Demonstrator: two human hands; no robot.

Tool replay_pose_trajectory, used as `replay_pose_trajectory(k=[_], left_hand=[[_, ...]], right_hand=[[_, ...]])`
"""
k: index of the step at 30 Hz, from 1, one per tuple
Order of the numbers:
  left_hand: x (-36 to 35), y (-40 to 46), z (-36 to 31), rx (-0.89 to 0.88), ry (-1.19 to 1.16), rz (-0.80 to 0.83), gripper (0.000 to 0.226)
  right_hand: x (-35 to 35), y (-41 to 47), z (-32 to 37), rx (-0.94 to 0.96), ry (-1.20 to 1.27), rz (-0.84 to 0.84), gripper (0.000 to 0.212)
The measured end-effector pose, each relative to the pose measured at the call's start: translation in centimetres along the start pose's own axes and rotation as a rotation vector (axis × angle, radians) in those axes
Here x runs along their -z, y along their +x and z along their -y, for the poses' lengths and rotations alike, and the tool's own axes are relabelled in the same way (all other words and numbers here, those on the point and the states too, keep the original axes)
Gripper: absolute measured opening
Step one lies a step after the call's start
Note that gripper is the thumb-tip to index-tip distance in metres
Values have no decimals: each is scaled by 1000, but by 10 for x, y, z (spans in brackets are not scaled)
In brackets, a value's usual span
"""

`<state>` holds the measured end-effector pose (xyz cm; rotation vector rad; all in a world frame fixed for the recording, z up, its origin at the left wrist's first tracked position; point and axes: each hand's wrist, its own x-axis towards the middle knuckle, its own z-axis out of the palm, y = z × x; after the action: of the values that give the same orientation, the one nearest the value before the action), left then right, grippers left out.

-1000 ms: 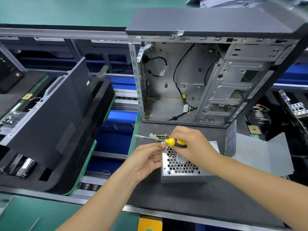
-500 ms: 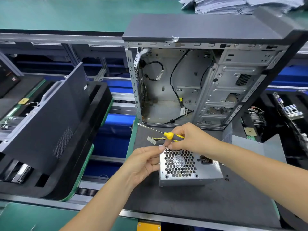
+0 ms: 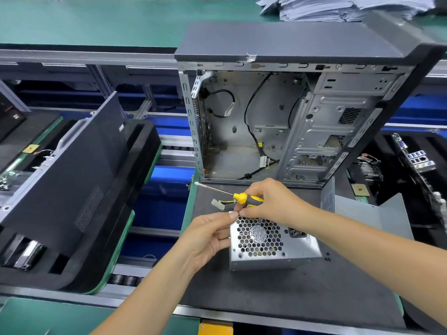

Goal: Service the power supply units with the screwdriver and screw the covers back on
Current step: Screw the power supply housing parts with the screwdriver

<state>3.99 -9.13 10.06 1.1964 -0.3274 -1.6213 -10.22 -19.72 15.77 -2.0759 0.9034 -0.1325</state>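
Observation:
A silver power supply unit [image 3: 273, 250] with a honeycomb fan grille lies on a dark mat [image 3: 278, 293]. My right hand [image 3: 271, 204] grips a yellow-and-black screwdriver [image 3: 242, 197] whose shaft points left and up, clear of the unit. Its fingertips also meet my left hand [image 3: 208, 235] at the unit's top left corner, where both hands pinch something too small to make out. A white connector [image 3: 217, 204] on yellow and black wires lies behind the unit.
An open, empty computer case [image 3: 285, 122] stands upright just behind the mat. A loose grey metal cover [image 3: 370, 213] sits to the right. A black foam tray holding a side panel [image 3: 72, 180] is at the left. Paper stacks [image 3: 338, 8] lie far back.
The power supply has shifted slightly toward me and right, showing its socket. My right hand lifted the screwdriver shaft higher. Both hands stay together at the unit's top left corner.

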Motion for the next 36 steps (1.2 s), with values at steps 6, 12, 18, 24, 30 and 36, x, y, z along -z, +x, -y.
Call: replay_pose_trajectory(k=[6,12,18,24,30,36], left_hand=[[-1,0,-1,28,-16,9,25],[0,1,-1,44,-20,4,24],[1,2,-1,46,-23,6,29],[0,2,-1,48,-25,2,26],[-3,1,-2,42,-19,-17,25],[-3,1,-2,39,-22,-30,32]], right_hand=[[56,-19,18,-13,-328,93,18],[79,-33,44,2,-533,197,15],[76,-33,54,22,-641,149,17],[73,-31,59,41,-705,139,17],[68,-30,81,166,-992,138,18],[62,-32,102,225,-1171,111,21]])
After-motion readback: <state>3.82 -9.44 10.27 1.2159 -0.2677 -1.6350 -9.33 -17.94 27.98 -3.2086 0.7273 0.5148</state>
